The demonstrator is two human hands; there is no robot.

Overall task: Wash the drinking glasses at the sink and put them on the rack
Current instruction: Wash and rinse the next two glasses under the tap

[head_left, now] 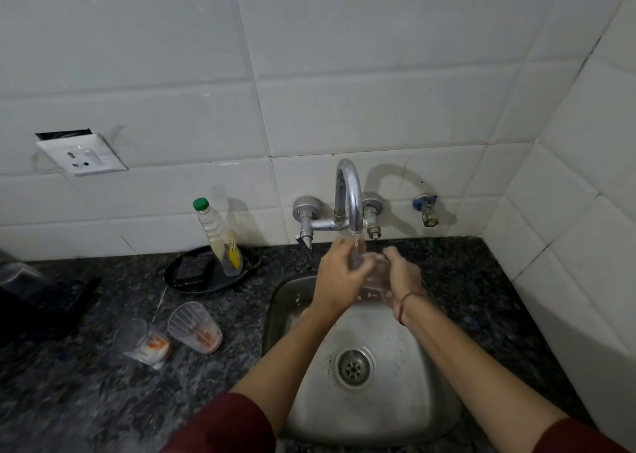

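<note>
A clear drinking glass (373, 277) is held over the steel sink (426, 394), its mouth under the stream running from the chrome tap (350, 197). My left hand (339, 273) wraps round its left side, fingers up at the rim. My right hand (402, 275) grips its right side and base. Two more glasses stand on the dark stone counter left of the sink: a ribbed one (193, 327) with orange residue at its bottom and a smaller one (142, 342) with orange dregs.
A detergent bottle (220, 239) with a green cap stands on a black tray (192, 277) against the tiled wall. A dark object (41, 301) lies at the counter's left edge. A wall socket (82, 156) and a small spare tap (428, 211) are on the tiles.
</note>
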